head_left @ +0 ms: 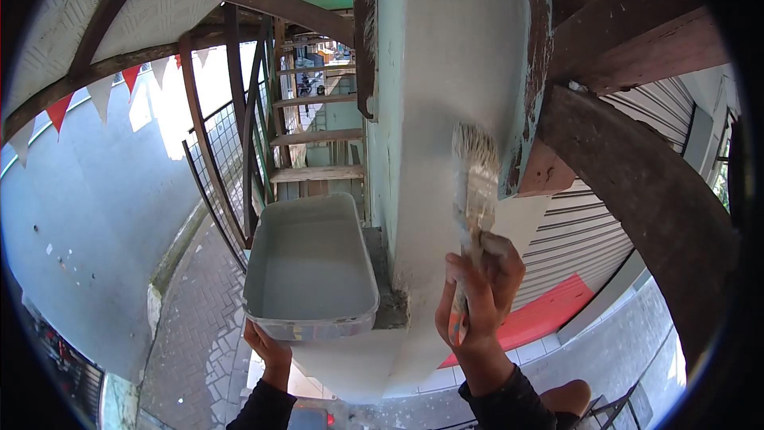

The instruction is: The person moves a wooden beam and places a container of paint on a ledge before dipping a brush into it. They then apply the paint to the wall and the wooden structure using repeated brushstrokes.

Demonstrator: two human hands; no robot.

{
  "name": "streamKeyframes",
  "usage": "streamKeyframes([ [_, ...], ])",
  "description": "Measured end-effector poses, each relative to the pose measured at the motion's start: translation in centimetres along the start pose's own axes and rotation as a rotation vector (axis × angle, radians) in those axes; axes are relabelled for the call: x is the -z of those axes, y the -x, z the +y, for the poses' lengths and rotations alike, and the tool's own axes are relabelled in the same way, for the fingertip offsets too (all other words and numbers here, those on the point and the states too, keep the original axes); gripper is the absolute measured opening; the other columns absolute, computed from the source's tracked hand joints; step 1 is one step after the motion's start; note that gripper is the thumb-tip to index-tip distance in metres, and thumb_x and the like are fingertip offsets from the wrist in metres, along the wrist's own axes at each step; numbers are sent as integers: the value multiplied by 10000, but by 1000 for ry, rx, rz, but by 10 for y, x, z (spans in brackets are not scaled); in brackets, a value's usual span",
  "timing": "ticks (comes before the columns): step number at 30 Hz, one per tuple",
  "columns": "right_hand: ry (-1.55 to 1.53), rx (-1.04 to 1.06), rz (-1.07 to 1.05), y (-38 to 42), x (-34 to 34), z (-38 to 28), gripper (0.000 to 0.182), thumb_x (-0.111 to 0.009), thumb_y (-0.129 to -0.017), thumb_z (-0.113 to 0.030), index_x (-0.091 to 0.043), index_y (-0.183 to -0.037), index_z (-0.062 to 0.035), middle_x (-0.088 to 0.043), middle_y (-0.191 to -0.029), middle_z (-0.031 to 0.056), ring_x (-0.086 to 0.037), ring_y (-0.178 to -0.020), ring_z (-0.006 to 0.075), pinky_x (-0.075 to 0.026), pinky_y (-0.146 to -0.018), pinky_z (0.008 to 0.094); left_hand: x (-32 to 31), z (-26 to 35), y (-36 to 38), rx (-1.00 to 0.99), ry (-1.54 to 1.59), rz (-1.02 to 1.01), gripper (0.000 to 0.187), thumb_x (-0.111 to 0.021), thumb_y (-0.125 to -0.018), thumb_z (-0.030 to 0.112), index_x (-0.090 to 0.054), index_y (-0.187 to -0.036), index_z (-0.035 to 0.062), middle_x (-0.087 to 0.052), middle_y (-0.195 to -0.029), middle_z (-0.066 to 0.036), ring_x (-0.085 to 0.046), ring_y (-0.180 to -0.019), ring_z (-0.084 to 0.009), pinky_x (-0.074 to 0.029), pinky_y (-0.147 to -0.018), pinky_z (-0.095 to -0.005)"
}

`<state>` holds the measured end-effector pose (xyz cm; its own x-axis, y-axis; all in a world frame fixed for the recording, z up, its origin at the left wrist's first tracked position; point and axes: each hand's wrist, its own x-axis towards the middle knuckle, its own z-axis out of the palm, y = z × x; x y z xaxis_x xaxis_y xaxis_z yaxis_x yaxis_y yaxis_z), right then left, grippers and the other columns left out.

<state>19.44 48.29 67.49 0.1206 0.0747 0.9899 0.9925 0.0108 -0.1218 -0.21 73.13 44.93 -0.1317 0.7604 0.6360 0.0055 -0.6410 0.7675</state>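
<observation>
My left hand [269, 349] holds a clear plastic tub [362, 325] from below at its near left corner. Grey-white paint [312, 259] lies inside the tub, beside the pillar. My right hand [484, 287] is closed around the handle of a wide paintbrush [477, 191], bristles up. The bristles are coated with paint and lie at or very near the smooth pale face of the pillar [458, 48]; whether they touch it is hard to tell. Part of the handle shows below my fingers.
Dark wooden beams [652, 159] cross at the right, with peeling trim [535, 72] along the pillar. Behind the tub rise wooden stairs [317, 136] with a mesh railing [223, 143]. A paved lane [187, 334] and a ribbed shutter [581, 231] are lower down.
</observation>
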Motion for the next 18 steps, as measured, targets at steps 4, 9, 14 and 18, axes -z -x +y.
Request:
streamKeyframes([
  [4,57,12,63,-11,-21,11,229,-589,-923,-141,-659,-1095,-7,-442,-1237,229,-508,-1139,325,-495,-914,370,5,8,-4,73,107,-113,410,-336,-1041,283,-564,-1030,-56,-574,-879,-141,-528,-799,-228,-433,-763,-359],
  [9,142,23,96,-1,-28,11,255,-624,-850,81,-627,-1081,-26,-451,-1209,202,-563,-1050,277,-491,-828,320,7,4,0,49,39,-97,422,-341,-1044,297,-565,-1070,-60,-567,-896,-151,-534,-824,-238,-431,-783,-370],
  [14,160,-15,78,10,-25,6,245,-618,-843,83,-626,-1064,-21,-464,-1201,210,-554,-1067,301,-479,-852,331,-2,1,5,-18,-91,82,425,-345,-1045,300,-575,-1039,-57,-562,-856,-136,-538,-787,-236,-436,-740,-372],
  [18,159,-48,47,18,-20,1,248,-618,-822,92,-626,-1045,-15,-467,-1199,220,-546,-1081,317,-476,-865,343,4,-5,5,-11,-100,30,418,-347,-1046,294,-576,-1021,-54,-563,-850,-133,-534,-772,-225,-434,-722,-369],
])
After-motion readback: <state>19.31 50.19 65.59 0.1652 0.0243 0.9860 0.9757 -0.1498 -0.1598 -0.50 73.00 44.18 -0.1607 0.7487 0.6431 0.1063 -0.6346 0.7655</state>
